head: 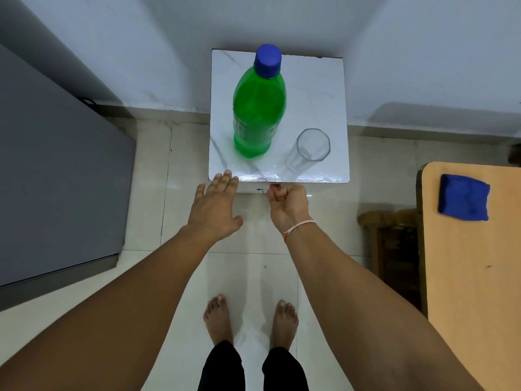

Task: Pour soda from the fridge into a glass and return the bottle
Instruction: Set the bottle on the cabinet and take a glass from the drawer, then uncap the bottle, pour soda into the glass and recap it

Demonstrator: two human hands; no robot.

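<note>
Here, both hands hang empty at the near edge of the surface [332, 80], the bottle and glass untouched.

Nearest, the left hand [215, 206] is flat, its fingers [225, 180] spread and reaching just past the near edge; the right hand [289, 204] is loosely curled on itself just short of that edge, gripping nothing. Beyond them the glass [311, 149] stands upright and empty near the front right corner. The bottle [258, 108] stands upright further back and to the left, close beside the glass but apart from it, its cap [267, 61] on. It looks nearly full, so probably heavy, with smooth plastic that may be cold and slick; a wrap around the mid-body seems the safest hold, one hand steadying while the other twists the cap. The glass is hard, breakable and light enough to tip.
</note>
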